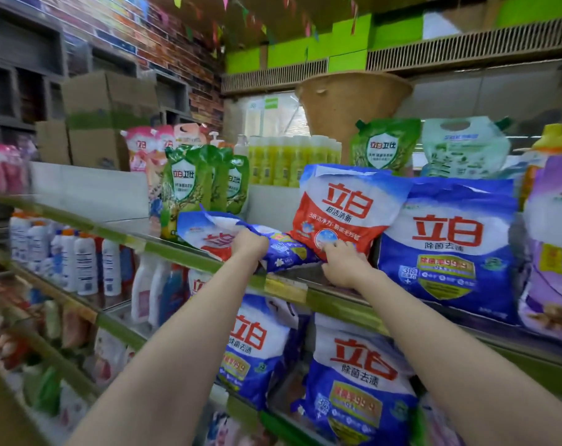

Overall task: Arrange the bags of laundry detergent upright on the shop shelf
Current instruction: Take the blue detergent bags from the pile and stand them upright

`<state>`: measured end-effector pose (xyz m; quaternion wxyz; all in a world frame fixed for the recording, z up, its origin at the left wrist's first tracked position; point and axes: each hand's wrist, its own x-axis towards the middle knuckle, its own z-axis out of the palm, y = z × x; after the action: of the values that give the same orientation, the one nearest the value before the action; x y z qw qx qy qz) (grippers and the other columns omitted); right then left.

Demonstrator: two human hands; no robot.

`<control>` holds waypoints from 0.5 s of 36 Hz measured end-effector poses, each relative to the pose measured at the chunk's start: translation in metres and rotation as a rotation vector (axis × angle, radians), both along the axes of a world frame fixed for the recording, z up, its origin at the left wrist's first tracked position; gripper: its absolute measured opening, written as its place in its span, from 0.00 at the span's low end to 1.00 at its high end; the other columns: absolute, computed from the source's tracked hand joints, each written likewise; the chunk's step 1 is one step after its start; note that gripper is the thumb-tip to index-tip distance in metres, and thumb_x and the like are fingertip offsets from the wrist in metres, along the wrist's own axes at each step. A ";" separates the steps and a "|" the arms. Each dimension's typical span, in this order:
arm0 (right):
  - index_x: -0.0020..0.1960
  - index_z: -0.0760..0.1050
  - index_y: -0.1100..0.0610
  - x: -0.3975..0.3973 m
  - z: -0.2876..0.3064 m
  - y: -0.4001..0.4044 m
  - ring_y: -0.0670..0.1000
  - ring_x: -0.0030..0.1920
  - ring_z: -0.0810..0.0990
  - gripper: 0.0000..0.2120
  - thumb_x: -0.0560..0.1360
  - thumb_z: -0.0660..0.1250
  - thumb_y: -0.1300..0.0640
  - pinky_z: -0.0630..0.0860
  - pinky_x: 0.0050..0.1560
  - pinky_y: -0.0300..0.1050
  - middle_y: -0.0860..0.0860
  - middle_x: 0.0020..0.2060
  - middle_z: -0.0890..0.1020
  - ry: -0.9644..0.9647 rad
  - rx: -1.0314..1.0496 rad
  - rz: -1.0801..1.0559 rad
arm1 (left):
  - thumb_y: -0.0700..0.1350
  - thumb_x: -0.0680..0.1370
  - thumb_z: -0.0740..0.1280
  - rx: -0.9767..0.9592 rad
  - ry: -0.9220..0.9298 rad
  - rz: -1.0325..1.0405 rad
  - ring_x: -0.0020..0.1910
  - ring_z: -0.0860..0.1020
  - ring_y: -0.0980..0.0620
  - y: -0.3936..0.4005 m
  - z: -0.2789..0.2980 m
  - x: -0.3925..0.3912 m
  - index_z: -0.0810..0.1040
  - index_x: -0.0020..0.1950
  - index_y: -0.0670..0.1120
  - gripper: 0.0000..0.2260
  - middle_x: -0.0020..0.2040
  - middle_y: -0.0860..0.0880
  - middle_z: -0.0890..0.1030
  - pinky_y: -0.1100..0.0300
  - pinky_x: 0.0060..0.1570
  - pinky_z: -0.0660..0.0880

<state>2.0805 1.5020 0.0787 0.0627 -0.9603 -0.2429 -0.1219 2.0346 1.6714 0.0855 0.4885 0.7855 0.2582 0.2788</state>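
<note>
Shop aisle, green-edged shelving (189,256) running from left foreground to right, brick-patterned wall and cardboard boxes (106,120) behind: we stand at the upper shelf with both bare arms stretched forward. Largest among the goods before us, a tall blue detergent bag (447,252) stands upright on the right of that shelf, with a purple bag (553,252) just beside it at the frame's edge. Next to the blue one, a red-and-white detergent bag (344,207) leans tilted toward it, its lower edge propped on a blue-and-white detergent bag (215,235) that lies flat on the shelf. Green pouches (186,191) stand upright behind the flat bag, yellow bottles (292,159) further back. On the shelf below, two more blue bags (353,375) stand upright, and white bottles (80,259) line the left. Our left hand (248,247) grips the flat bag across its middle, fingers curled over its far side. Our right hand (344,262) pinches the bottom edge of the red-and-white bag, fingertips pressed on its printed front, the wrist just above the shelf lip.
</note>
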 end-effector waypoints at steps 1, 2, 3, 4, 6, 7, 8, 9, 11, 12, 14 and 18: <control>0.71 0.61 0.58 0.002 0.001 -0.001 0.60 0.69 0.63 0.20 0.80 0.55 0.56 0.63 0.67 0.57 0.58 0.69 0.65 0.010 0.021 -0.003 | 0.39 0.78 0.62 0.040 -0.031 0.019 0.65 0.72 0.39 -0.007 0.008 -0.002 0.66 0.68 0.35 0.19 0.65 0.36 0.73 0.53 0.62 0.68; 0.71 0.62 0.58 0.002 0.003 -0.003 0.60 0.69 0.64 0.20 0.80 0.55 0.55 0.64 0.68 0.56 0.58 0.69 0.65 0.020 0.052 0.004 | 0.39 0.79 0.60 0.058 -0.064 0.034 0.66 0.71 0.39 -0.011 0.015 -0.003 0.63 0.70 0.36 0.20 0.66 0.36 0.72 0.53 0.62 0.67; 0.70 0.63 0.59 0.003 0.004 -0.003 0.60 0.68 0.65 0.19 0.81 0.54 0.54 0.65 0.68 0.55 0.59 0.68 0.67 0.044 0.089 0.018 | 0.38 0.79 0.58 0.064 -0.095 0.048 0.66 0.70 0.38 -0.014 0.021 -0.003 0.62 0.71 0.38 0.20 0.67 0.35 0.71 0.53 0.62 0.66; 0.67 0.66 0.60 0.004 0.005 -0.003 0.61 0.66 0.67 0.17 0.81 0.54 0.54 0.66 0.66 0.54 0.59 0.66 0.69 0.069 0.126 0.041 | 0.38 0.79 0.58 0.070 -0.131 0.057 0.66 0.69 0.38 -0.015 0.027 -0.004 0.62 0.71 0.39 0.20 0.67 0.35 0.70 0.53 0.62 0.66; 0.53 0.73 0.59 0.006 0.006 -0.002 0.58 0.57 0.71 0.13 0.82 0.53 0.54 0.68 0.55 0.48 0.59 0.56 0.73 0.096 0.187 0.086 | 0.37 0.78 0.58 0.097 -0.204 0.073 0.66 0.70 0.39 -0.014 0.037 -0.008 0.64 0.71 0.41 0.20 0.67 0.37 0.71 0.52 0.61 0.67; 0.46 0.72 0.57 0.004 0.008 -0.001 0.56 0.53 0.71 0.13 0.82 0.52 0.53 0.65 0.49 0.45 0.59 0.51 0.73 0.110 0.241 0.107 | 0.37 0.78 0.58 0.102 -0.241 0.077 0.66 0.70 0.40 -0.010 0.040 -0.011 0.65 0.71 0.42 0.21 0.67 0.39 0.71 0.53 0.62 0.67; 0.47 0.72 0.56 0.001 0.009 0.000 0.57 0.53 0.72 0.13 0.82 0.52 0.51 0.63 0.48 0.44 0.60 0.52 0.74 0.134 0.287 0.124 | 0.37 0.78 0.60 0.105 -0.293 0.081 0.66 0.70 0.41 -0.006 0.041 -0.015 0.66 0.72 0.44 0.21 0.68 0.41 0.72 0.54 0.62 0.67; 0.54 0.74 0.58 -0.001 0.011 0.001 0.58 0.57 0.73 0.16 0.82 0.52 0.50 0.64 0.49 0.45 0.62 0.56 0.75 0.152 0.315 0.133 | 0.37 0.78 0.61 0.109 -0.347 0.084 0.66 0.71 0.42 -0.002 0.042 -0.020 0.67 0.71 0.44 0.21 0.68 0.42 0.73 0.54 0.63 0.68; 0.66 0.69 0.63 -0.003 0.013 0.005 0.59 0.65 0.71 0.20 0.83 0.49 0.52 0.66 0.57 0.46 0.62 0.66 0.72 0.180 0.309 0.138 | 0.37 0.77 0.63 0.123 -0.442 0.079 0.62 0.74 0.43 0.009 0.041 -0.030 0.71 0.67 0.42 0.18 0.63 0.43 0.77 0.52 0.62 0.71; 0.68 0.67 0.63 0.000 0.012 0.007 0.58 0.66 0.70 0.20 0.83 0.48 0.54 0.66 0.59 0.45 0.62 0.67 0.71 0.190 0.289 0.142 | 0.37 0.76 0.64 0.122 -0.479 0.069 0.59 0.76 0.43 0.014 0.040 -0.036 0.73 0.64 0.41 0.16 0.59 0.43 0.79 0.51 0.60 0.72; 0.71 0.65 0.62 0.005 0.010 0.017 0.58 0.68 0.70 0.20 0.84 0.47 0.55 0.65 0.61 0.45 0.62 0.68 0.70 0.209 0.311 0.151 | 0.36 0.75 0.66 0.079 -0.531 0.033 0.53 0.78 0.45 0.023 0.038 -0.047 0.75 0.59 0.41 0.13 0.52 0.45 0.79 0.50 0.57 0.74; 0.67 0.71 0.64 0.006 0.007 0.042 0.59 0.68 0.69 0.28 0.83 0.45 0.46 0.63 0.65 0.46 0.63 0.68 0.71 0.358 0.506 0.189 | 0.33 0.75 0.66 -0.054 -0.645 -0.038 0.42 0.76 0.47 0.041 0.036 -0.063 0.75 0.51 0.40 0.07 0.43 0.44 0.77 0.53 0.44 0.74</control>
<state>2.0870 1.5437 0.0856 0.3522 -0.8936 -0.2783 -0.0012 1.9719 1.7126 0.1210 0.5709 0.6481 0.0826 0.4972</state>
